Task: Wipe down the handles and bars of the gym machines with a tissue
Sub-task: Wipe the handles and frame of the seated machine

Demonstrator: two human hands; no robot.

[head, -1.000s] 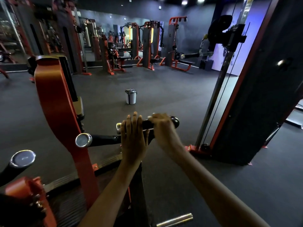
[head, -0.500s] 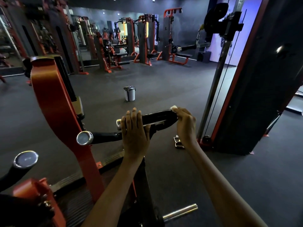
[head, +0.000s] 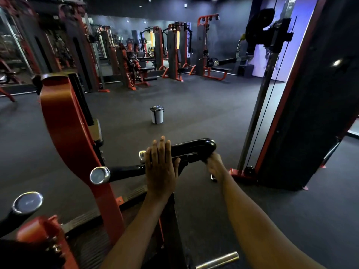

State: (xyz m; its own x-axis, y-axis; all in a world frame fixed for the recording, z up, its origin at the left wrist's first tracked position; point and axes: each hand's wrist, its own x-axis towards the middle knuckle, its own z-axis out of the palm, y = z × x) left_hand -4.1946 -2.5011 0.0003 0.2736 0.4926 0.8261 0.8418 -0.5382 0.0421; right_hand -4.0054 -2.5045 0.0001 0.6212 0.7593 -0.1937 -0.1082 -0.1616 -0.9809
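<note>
1. Your left hand (head: 160,167) lies flat, fingers straight, on the black handle (head: 192,149).
2. Your right hand (head: 213,166) curls under the handle's rounded far end.
3. The tissue is hidden.

The right hand (head: 213,166) is reaching under the rounded end of the black handle (head: 194,148), which is hiding its fingers, so any tissue and the grip itself cannot be told. The left hand (head: 160,167) is covering the middle of that handle. Both forearms are running off the bottom edge. The chrome bar (head: 217,262) at the bottom is being cut off there too. The far machines (head: 174,53) are showing too small and dim for detail.
</note>
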